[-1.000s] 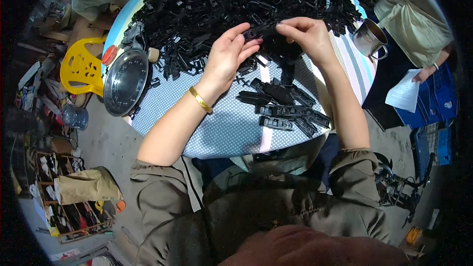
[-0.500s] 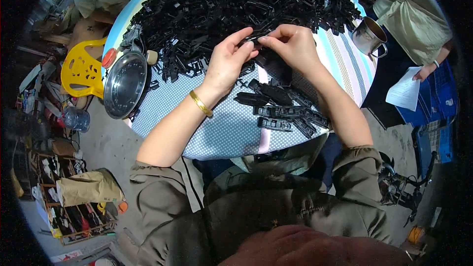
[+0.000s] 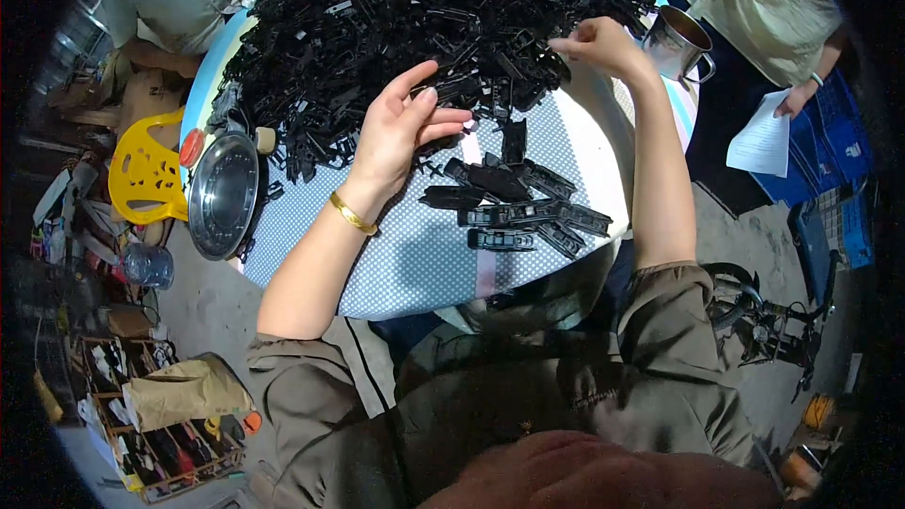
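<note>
A large heap of small black plastic parts (image 3: 415,9) covers the far side of the round table. My left hand (image 3: 388,137), with a gold bracelet at the wrist, hovers at the heap's near edge. Its fingers are apart, and no part shows in them. Farther right, my right hand (image 3: 608,49) reaches over the heap's right edge with thumb and fingers drawn together; what they hold, if anything, cannot be made out. A smaller group of long black clip-like pieces (image 3: 514,215) lies near me on the dotted tablecloth (image 3: 396,259), between my forearms.
A shiny metal bowl (image 3: 223,198) stands at the table's left rim, beside a red lid (image 3: 191,146). At the right rim is a metal mug (image 3: 674,45). A yellow chair (image 3: 146,174) stands left. On the right, a person holds a white paper sheet (image 3: 760,137).
My hands, close together before, are now apart. The right has moved right and away from me over the heap; the left has shifted slightly left and its fingers have spread.
</note>
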Tool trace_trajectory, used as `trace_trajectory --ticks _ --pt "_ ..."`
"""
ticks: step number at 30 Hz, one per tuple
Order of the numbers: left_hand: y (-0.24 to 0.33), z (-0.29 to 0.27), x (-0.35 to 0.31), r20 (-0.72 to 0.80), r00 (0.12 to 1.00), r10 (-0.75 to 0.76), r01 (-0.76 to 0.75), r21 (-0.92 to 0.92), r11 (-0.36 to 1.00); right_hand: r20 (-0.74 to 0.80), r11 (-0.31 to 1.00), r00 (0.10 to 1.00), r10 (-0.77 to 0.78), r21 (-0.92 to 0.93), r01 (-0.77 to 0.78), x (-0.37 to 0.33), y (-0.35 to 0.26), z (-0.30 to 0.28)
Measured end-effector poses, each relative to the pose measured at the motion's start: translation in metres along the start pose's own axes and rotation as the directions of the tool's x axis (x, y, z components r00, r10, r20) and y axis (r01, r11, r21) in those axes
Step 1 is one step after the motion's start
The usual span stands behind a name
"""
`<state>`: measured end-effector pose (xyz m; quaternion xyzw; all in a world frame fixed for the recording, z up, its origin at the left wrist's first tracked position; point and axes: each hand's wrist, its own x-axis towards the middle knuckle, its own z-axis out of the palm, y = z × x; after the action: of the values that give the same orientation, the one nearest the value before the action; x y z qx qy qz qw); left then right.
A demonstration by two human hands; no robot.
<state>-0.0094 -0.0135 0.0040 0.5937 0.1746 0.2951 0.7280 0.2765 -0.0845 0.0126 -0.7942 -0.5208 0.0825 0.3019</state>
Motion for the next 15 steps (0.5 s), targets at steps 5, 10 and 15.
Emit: trace_trajectory --ticks 5,10,15 --pt "0.003 -0.001 -0.001 -0.01 0.999 -0.042 0.042 -0.008 0.999 0.214 0.993 0.976 -0.04 -0.096 0.062 0.013 0.017 0.014" --pt "0.003 -0.002 -0.001 -0.056 0.997 -0.062 0.062 0.009 0.998 0.165 0.971 0.986 0.005 -0.235 0.034 0.004 -0.002 0.016" --pt "0.003 -0.006 0.0 -0.092 0.994 -0.062 0.054 -0.086 0.995 0.021 0.921 1.0 -0.012 -0.39 0.019 0.005 -0.004 0.02"
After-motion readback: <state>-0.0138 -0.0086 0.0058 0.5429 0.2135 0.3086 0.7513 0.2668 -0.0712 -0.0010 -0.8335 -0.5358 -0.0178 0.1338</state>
